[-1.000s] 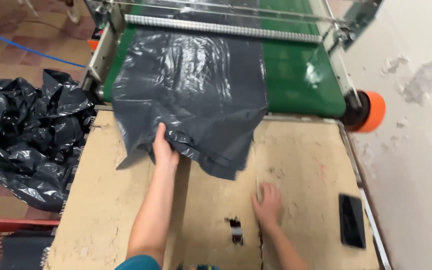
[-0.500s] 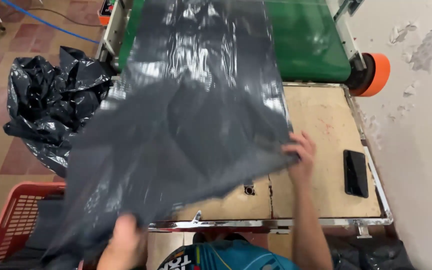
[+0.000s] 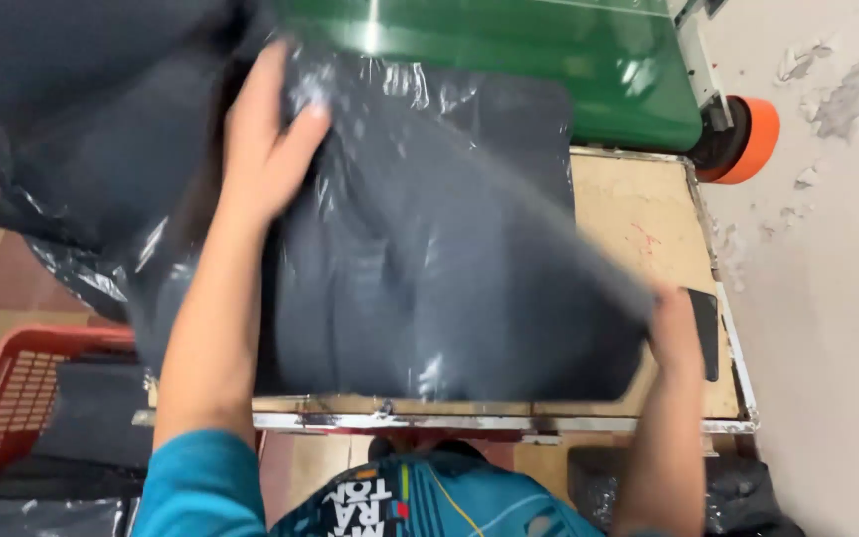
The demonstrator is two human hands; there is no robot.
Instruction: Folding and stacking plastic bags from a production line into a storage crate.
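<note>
- The dark grey plastic bag (image 3: 429, 268) lies spread on the counter (image 3: 648, 214), between my two hands and partly under them.
- My left hand (image 3: 265, 139) is at the far left part of the bag, flat on it with the fingers (image 3: 295, 149) pressing into the film. I cannot tell if it pinches a fold or only pushes down.
- My right hand (image 3: 673, 328) is at the near right corner of the bag, closed over the edge there. The picture is blurred at this place, so how tight the grip is I cannot say.
- My hands are well apart, one at each end of a diagonal across the bag. The long axis of the bag runs away from me, toward the green conveyor belt (image 3: 529, 50) beyond my left hand.
- The near edge of the bag is almost at the metal rim of the counter (image 3: 509, 423), just in front of my body.
- To the right of my right hand, touching or just beside it, lies a black phone (image 3: 705, 333); past it the counter soon ends at the wall.
- Bare wood is free only beyond my right hand, toward the orange roller end (image 3: 753, 139).
- To the left of my left arm there is a heap of loose black bags (image 3: 72, 179), and below it a red crate (image 3: 12, 393) near my elbow.
</note>
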